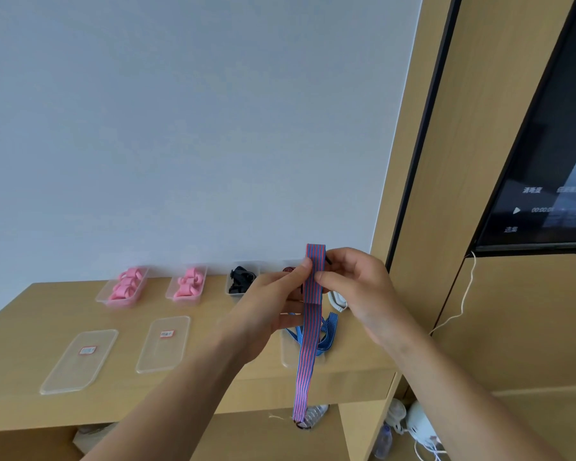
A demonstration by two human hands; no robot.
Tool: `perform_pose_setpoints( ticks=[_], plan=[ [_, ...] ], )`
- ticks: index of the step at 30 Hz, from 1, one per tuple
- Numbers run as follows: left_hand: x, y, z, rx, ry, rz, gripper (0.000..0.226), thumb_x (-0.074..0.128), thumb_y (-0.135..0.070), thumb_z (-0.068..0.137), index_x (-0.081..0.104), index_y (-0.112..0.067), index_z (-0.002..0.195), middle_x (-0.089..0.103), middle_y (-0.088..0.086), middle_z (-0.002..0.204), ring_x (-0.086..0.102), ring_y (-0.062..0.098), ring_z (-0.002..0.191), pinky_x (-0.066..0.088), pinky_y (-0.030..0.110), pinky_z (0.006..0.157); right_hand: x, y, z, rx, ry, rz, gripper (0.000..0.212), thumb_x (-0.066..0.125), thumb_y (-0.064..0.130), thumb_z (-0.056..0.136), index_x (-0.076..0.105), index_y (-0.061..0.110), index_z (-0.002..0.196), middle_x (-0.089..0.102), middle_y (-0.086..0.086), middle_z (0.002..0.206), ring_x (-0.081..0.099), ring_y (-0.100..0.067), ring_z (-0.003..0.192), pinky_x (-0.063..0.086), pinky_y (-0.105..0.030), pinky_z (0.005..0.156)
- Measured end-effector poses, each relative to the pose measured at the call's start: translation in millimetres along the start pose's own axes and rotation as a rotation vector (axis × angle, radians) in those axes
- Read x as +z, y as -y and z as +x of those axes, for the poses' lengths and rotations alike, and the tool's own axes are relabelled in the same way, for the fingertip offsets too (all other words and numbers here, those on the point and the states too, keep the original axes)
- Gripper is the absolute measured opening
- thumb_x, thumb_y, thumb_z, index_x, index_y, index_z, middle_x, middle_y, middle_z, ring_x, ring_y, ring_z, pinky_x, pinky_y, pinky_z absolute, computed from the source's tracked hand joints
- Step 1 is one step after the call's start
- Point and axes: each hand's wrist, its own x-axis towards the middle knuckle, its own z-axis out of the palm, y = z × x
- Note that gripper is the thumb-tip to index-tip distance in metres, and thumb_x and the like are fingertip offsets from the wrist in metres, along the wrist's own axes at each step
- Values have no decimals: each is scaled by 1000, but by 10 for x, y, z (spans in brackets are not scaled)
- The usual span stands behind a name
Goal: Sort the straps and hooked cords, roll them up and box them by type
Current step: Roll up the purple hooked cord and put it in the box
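Observation:
I hold a red-and-blue striped elastic cord upright above the wooden desk. Its top is folded over, and its lower end hangs past the desk's front edge with a dark hook at the tip. My left hand pinches the fold from the left. My right hand pinches it from the right, with a black hook end poking out above its fingers. A blue striped cord lies loose on the desk behind the hanging one. Two clear boxes hold pink rolls; another holds black straps.
A fourth box, mostly hidden by my hands, shows a dark red roll. Two clear lids with red-edged labels lie flat near the front; a third lid lies under the cords. A screen hangs on the right wall.

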Motion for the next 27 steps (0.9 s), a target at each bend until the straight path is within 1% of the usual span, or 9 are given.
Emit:
perform_pose_setpoints(
  ticks=[3, 6, 8, 9, 13, 17, 20, 23, 27],
  plan=[
    [10, 35, 20, -44, -26, -31, 73, 59, -66, 85, 74, 0, 112, 76, 23, 103, 75, 29, 88, 57, 52, 98, 0, 6, -6, -62, -18, 12, 20, 73, -1, 85, 71, 11, 102, 75, -11, 99, 70, -18, 90, 56, -27, 82],
    [26, 62, 15, -110, -30, -60, 77, 57, -68, 84, 73, 2, 113, 77, 20, 95, 75, 32, 87, 61, 47, 90, -16, 22, -16, -116, -33, 54, 23, 73, -3, 84, 71, 10, 103, 76, -5, 98, 71, -16, 90, 54, -23, 76],
    [30, 77, 10, -142, -23, -91, 82, 58, -71, 80, 72, 3, 112, 77, 21, 94, 75, 35, 86, 62, 43, 82, -30, 18, -23, -149, -38, 55, 25, 73, -5, 84, 70, 7, 106, 76, -6, 101, 72, -19, 93, 54, -24, 77],
    [34, 81, 9, -150, -20, -105, 82, 57, -71, 80, 72, 3, 111, 77, 22, 95, 75, 36, 87, 61, 44, 84, -34, 5, -31, -164, -34, 46, 26, 73, -6, 84, 70, 7, 107, 75, -7, 102, 72, -20, 94, 55, -25, 78],
    [49, 67, 22, -162, -33, -129, 71, 52, -68, 91, 70, -1, 106, 77, 21, 97, 75, 35, 88, 56, 51, 100, -39, -45, -82, -222, 15, -3, 27, 75, 5, 82, 69, 17, 106, 75, -3, 104, 73, -23, 97, 53, -23, 76],
    [27, 63, 31, -156, -38, -168, 67, 53, -63, 95, 72, 0, 107, 77, 21, 100, 75, 33, 88, 56, 50, 98, -44, -85, -135, -364, 26, -146, 32, 76, 4, 82, 69, 26, 104, 74, 4, 102, 71, -22, 102, 55, -29, 91],
    [-7, 63, 31, -118, -32, -160, 58, 56, -52, 98, 75, 1, 110, 76, 23, 104, 75, 35, 93, 58, 47, 95, -49, -132, -176, -428, 10, -220, 35, 77, -5, 81, 71, 19, 105, 74, 5, 103, 71, -20, 101, 55, -31, 92],
    [-37, 52, 41, -89, -19, -161, 49, 57, -45, 99, 76, -2, 113, 76, 23, 107, 75, 35, 92, 60, 43, 87, -39, -170, -217, -540, -11, -313, 40, 77, -11, 76, 72, 17, 104, 73, 9, 105, 70, -16, 101, 53, -25, 90],
    [-35, 55, 59, -85, -40, -187, 40, 64, -39, 95, 77, -4, 110, 76, 21, 104, 74, 33, 85, 57, 51, 97, -28, -267, -234, -718, -80, -477, 41, 77, -17, 68, 74, 9, 100, 73, 4, 108, 69, -13, 103, 53, -26, 92]
  ],
)
